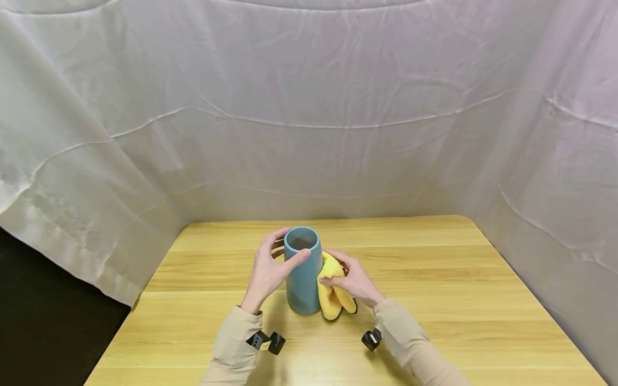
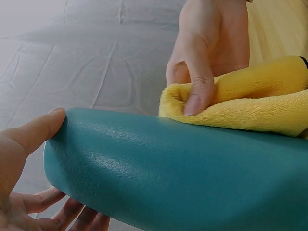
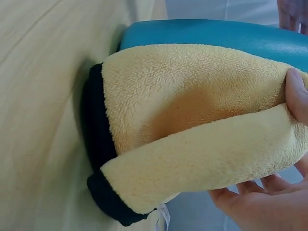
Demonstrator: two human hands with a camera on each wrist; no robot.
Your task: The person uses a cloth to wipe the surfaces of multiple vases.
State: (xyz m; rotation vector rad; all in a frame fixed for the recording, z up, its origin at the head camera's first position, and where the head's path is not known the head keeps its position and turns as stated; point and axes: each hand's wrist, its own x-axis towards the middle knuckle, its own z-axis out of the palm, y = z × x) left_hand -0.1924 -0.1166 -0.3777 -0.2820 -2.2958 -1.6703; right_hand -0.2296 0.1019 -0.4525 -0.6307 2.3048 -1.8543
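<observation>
A tall teal vase [image 1: 303,284] with a round open mouth stands upright on the wooden table. My left hand [image 1: 268,269] grips it near the rim, thumb on the near side and fingers round the far left. On the vase's right side, my right hand [image 1: 354,280] pinches a folded yellow cloth [image 1: 331,303] with dark edging. The cloth lies against the vase wall and hangs down toward the tabletop. In the left wrist view, the right thumb presses on the fold of the cloth. A small white tag [image 3: 164,214] shows at the cloth's dark edge in the right wrist view.
The light wooden table [image 1: 434,321] spreads out on all sides of the vase. Pale grey curtains [image 1: 328,161] hang behind it and along both sides. A dark area [image 1: 48,311] lies beyond the table at the left. Small black cameras [image 1: 277,343] are strapped to both sleeves.
</observation>
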